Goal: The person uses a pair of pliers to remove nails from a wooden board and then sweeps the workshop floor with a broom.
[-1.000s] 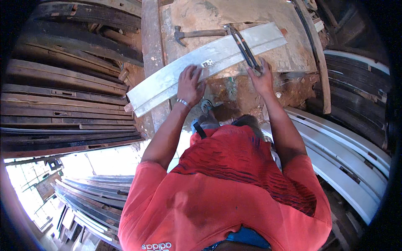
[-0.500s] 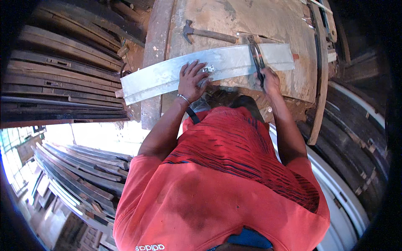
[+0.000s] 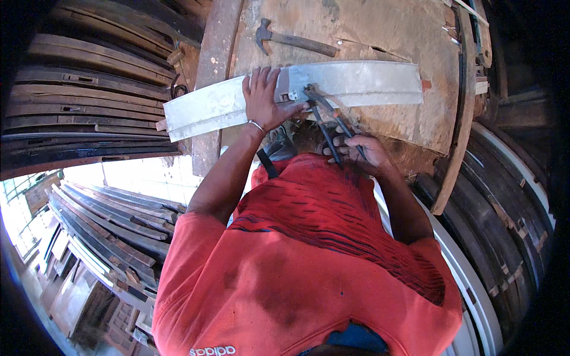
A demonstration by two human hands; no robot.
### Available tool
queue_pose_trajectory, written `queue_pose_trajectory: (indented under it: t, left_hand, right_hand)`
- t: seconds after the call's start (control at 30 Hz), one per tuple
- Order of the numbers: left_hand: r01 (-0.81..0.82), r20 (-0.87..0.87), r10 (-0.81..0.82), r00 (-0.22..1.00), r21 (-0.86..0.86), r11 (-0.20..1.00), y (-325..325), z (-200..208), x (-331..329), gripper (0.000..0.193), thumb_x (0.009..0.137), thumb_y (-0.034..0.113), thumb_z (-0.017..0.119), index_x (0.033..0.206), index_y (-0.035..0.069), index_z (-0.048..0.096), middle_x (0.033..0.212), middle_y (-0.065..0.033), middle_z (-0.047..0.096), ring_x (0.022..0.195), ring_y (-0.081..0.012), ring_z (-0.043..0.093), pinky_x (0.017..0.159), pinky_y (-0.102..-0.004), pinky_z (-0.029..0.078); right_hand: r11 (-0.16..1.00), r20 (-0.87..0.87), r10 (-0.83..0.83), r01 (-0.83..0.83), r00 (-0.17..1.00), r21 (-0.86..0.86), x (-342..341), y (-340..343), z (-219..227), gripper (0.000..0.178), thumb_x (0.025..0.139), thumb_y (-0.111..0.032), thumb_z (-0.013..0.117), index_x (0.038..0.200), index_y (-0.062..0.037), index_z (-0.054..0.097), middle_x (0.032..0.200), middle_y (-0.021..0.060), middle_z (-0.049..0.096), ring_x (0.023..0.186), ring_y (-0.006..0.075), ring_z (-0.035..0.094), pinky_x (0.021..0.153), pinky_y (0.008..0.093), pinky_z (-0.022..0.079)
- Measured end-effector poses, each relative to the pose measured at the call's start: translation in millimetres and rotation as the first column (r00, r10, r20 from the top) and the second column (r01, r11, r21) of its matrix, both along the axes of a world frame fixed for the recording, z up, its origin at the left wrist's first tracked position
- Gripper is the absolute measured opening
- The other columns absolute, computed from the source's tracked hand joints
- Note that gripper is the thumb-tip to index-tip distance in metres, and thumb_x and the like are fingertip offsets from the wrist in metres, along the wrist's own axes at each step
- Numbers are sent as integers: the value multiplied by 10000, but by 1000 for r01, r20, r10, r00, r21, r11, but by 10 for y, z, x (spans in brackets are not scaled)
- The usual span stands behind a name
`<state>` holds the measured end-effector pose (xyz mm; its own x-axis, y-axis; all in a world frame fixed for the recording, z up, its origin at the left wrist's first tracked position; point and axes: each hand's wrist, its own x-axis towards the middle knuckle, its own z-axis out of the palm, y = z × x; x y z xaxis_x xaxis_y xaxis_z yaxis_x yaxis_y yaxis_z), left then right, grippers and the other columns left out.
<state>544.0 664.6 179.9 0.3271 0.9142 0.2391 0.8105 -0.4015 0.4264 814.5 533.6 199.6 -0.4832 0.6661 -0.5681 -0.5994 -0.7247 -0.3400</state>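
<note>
A long pale metal strip [image 3: 368, 80] lies crosswise over the wooden bench top, with a small cutout [image 3: 287, 97] near its middle. My left hand [image 3: 261, 101] rests flat on the strip left of the cutout, fingers spread and thumb stretched to the right. My right hand [image 3: 363, 154] is closed around dark-handled pincers [image 3: 323, 113], whose handles stand apart. The pincers' head sits on the strip just right of the cutout; what the jaws grip, if anything, is too small to make out. Beyond the strip lies a claw hammer [image 3: 297, 41], untouched.
The worn wooden bench top [image 3: 380, 35] spreads beneath the strip, with a raised plank [image 3: 217, 53] along its left side and a long batten [image 3: 454, 136] at its right. Stacked dark timber [image 3: 89, 113] fills the left; more timber [image 3: 510, 202] stands at the right.
My right hand has drawn left and nearer my body, bringing the pincers beside the cutout with their handles spread apart. My left hand has shifted slightly left, its thumb now out toward the pincers.
</note>
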Motion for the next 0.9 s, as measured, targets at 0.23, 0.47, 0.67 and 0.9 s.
queue_pose_trajectory:
  t: [0.23, 0.47, 0.67, 0.9]
  left_hand:
    - [31, -69, -33, 997, -34, 999, 19, -24, -19, 997, 583, 735, 725, 1321, 103, 502, 1384, -159, 446, 1349, -349, 345, 1118, -564, 156]
    - [61, -57, -63, 996, -33, 998, 39, -50, -70, 975, 595, 744, 707, 1312, 112, 516, 1380, -155, 449, 1344, -338, 349, 1122, -557, 152]
    - [60, -50, -61, 997, -25, 998, 56, -111, -91, 967, 593, 740, 710, 1301, 110, 523, 1370, -152, 457, 1339, -334, 353, 1124, -550, 152]
    - [78, -36, -81, 996, -55, 995, 72, -53, -98, 951, 592, 732, 719, 1288, 113, 528, 1364, -159, 455, 1334, -334, 353, 1123, -552, 150]
  right_hand:
    - [987, -91, -65, 50, 994, -154, -312, -104, 74, 443, 888, -144, 494, 1308, -32, 410, 1080, 219, 604, 1064, 446, 609, 871, 538, 509]
    - [995, -82, 1, -9, 997, -98, -445, -120, 62, 389, 908, -184, 483, 1271, -56, 428, 1096, 179, 583, 1062, 442, 603, 880, 599, 487]
    - [982, 7, -70, 70, 998, -173, -444, -145, -76, 288, 946, -234, 494, 1183, -71, 495, 1025, 133, 609, 1001, 367, 642, 793, 525, 543]
    - [978, 64, -45, 57, 997, -198, -546, -84, 167, 312, 919, -231, 543, 1181, -73, 485, 997, 92, 607, 955, 328, 655, 744, 473, 561]
